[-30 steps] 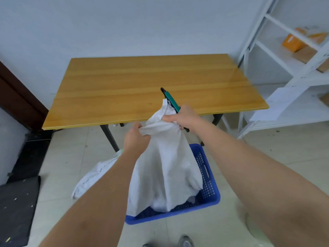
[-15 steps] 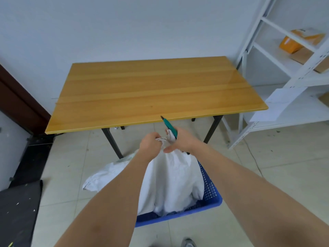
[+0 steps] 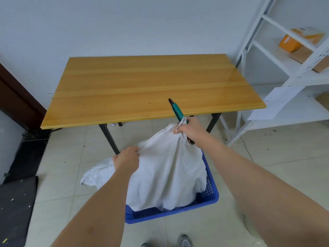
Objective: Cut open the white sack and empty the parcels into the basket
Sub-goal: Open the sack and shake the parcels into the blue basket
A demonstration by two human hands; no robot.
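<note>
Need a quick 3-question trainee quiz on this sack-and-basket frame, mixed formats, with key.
1. True or false: the white sack hangs over the blue basket.
2. Which hand holds the green cutter? A) left hand B) right hand
3. Fill in: the left hand grips the sack's ____ side.

Key: 1 true; 2 B, the right hand grips both cutter and sack cloth; 3 left.

1. Both bare forearms reach forward and down, the right one stretched farther out.
2. The left hand (image 3: 127,157) is lower, fingers curled, pinching cloth.
3. The right hand (image 3: 189,130) is fisted higher up, clutching cloth and a handle together.
</note>
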